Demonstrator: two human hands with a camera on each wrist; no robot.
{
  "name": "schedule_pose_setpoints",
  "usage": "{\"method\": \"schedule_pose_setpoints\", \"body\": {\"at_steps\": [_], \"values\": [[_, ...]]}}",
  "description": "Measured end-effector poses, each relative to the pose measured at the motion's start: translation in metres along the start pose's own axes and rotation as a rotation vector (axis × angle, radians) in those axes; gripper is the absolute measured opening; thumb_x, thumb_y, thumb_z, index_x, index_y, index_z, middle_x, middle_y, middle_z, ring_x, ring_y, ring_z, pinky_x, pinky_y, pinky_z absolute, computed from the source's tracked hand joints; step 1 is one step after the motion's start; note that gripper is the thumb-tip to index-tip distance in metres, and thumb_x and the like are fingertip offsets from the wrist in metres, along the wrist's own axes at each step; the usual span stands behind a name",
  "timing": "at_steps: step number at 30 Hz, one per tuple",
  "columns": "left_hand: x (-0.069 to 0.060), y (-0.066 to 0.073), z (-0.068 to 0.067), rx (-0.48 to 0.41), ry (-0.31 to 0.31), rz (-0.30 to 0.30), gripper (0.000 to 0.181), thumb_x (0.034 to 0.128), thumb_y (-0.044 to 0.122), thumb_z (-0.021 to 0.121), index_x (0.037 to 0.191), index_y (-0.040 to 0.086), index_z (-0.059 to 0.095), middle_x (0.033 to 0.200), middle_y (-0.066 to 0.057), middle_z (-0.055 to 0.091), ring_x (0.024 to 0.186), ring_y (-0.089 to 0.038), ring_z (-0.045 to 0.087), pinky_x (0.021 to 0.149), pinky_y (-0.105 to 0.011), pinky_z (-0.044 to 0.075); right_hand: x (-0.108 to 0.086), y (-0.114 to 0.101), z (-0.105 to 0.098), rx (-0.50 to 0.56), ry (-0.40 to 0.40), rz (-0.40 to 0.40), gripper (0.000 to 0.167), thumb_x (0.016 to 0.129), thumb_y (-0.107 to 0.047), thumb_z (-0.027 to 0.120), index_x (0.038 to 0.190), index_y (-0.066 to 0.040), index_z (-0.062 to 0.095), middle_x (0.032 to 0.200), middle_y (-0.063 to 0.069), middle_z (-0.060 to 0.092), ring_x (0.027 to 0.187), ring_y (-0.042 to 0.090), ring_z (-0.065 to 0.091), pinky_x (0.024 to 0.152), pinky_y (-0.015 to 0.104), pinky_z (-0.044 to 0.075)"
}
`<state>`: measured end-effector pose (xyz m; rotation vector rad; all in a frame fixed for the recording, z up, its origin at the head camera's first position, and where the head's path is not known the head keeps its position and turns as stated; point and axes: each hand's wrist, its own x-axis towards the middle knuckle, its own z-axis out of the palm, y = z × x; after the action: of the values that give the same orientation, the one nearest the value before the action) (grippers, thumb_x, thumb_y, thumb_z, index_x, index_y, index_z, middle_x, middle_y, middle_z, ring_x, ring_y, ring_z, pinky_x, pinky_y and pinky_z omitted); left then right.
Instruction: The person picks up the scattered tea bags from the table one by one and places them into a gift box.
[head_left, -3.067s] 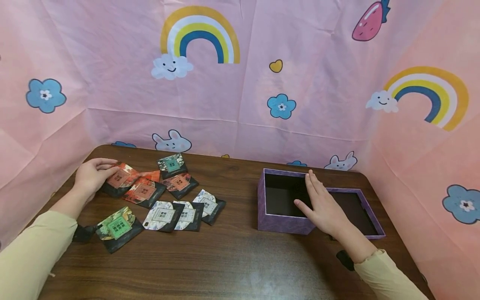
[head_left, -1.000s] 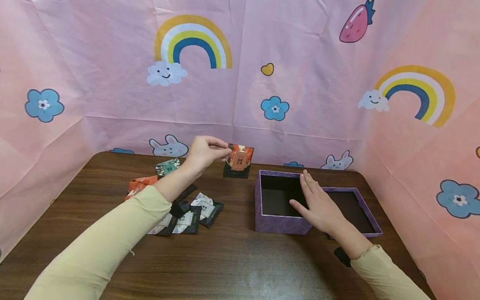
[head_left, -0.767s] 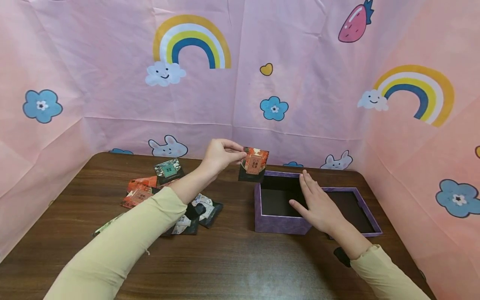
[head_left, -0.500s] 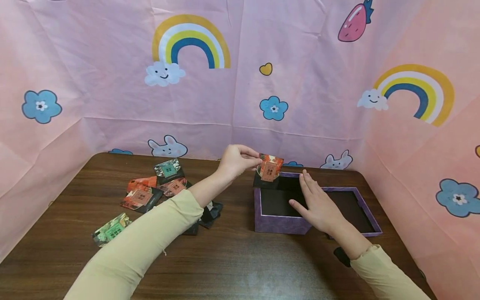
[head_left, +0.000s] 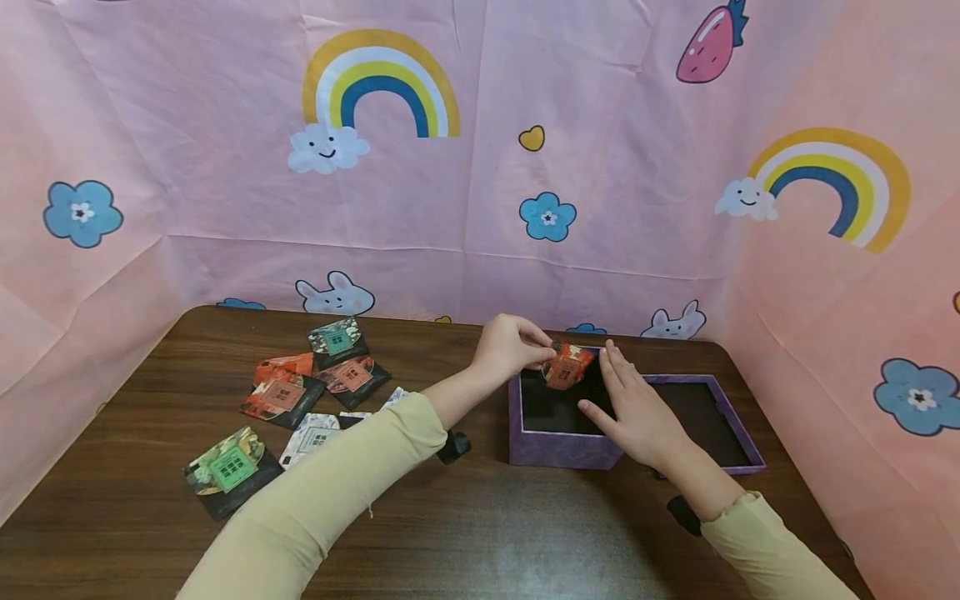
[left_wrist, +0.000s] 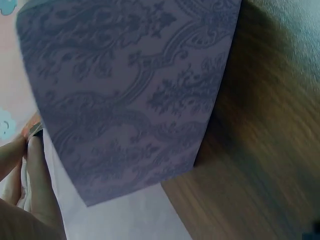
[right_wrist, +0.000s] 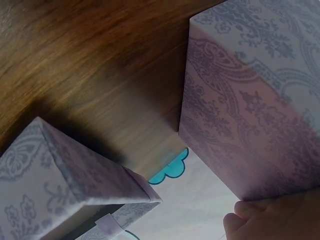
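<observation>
The dark lower end of the orange sachet (head_left: 567,367) merges with the black interior of the purple box (head_left: 562,450), so how deep it sits is unclear. The left sleeve (head_left: 322,508) covers part of the white sachets (head_left: 311,435); more sachets lie toward the far left corner of the table (head_left: 480,542). The right hand (head_left: 637,408), fingers straight, rests along the box's right rim, partly blocking the shallow tray (head_left: 705,417) near the table's right edge. The left hand (head_left: 512,348) pinches the orange sachet at the far side of the box's opening, printed face toward the head camera, long axis tilted, top leaning right.
</observation>
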<state>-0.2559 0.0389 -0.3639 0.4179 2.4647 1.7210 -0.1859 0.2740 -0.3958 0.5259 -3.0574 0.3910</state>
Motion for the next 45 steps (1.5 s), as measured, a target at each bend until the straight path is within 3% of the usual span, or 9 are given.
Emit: {"method": "schedule_pose_setpoints", "body": {"at_steps": [15, 27, 35, 45], "values": [[0.006, -0.002, 0.022, 0.162, -0.074, -0.01, 0.008, 0.092, 0.007, 0.083, 0.1, 0.004, 0.083, 0.097, -0.013, 0.083, 0.078, -0.023, 0.08, 0.063, -0.025, 0.061, -0.001, -0.002, -0.001, 0.013, 0.007, -0.004, 0.087, 0.11, -0.045, 0.054, 0.167, 0.007, 0.013, 0.178, 0.025, 0.006, 0.165, 0.044, 0.014, 0.131, 0.063, 0.022], [0.005, -0.001, 0.029, 0.369, -0.051, 0.076, 0.011, 0.0981, 0.014, 0.078, 0.092, 0.009, 0.085, 0.087, -0.005, 0.083, 0.072, -0.014, 0.075, 0.06, -0.019, 0.055, -0.002, -0.001, 0.0, 0.002, 0.01, -0.008, 0.087, 0.11, -0.042, 0.056, 0.167, 0.006, 0.012, 0.178, 0.025, 0.006, 0.164, 0.044, 0.015, 0.131, 0.063, 0.022], [0.003, -0.001, 0.029, 0.403, -0.066, 0.081, 0.004, 0.0946, 0.008, 0.081, 0.095, 0.008, 0.084, 0.093, -0.006, 0.083, 0.083, -0.018, 0.078, 0.069, -0.023, 0.06, -0.001, -0.001, 0.0, -0.004, 0.016, -0.01, 0.087, 0.11, -0.042, 0.056, 0.167, 0.006, 0.012, 0.178, 0.025, 0.006, 0.164, 0.044, 0.016, 0.131, 0.063, 0.022], [0.003, -0.002, 0.028, 0.428, -0.06, 0.099, 0.005, 0.0952, 0.01, 0.08, 0.095, 0.009, 0.085, 0.093, -0.006, 0.083, 0.081, -0.017, 0.077, 0.069, -0.024, 0.061, -0.001, -0.001, -0.001, -0.003, 0.01, -0.005, 0.088, 0.109, -0.044, 0.056, 0.167, 0.007, 0.013, 0.178, 0.025, 0.006, 0.164, 0.045, 0.016, 0.131, 0.063, 0.021]]}}
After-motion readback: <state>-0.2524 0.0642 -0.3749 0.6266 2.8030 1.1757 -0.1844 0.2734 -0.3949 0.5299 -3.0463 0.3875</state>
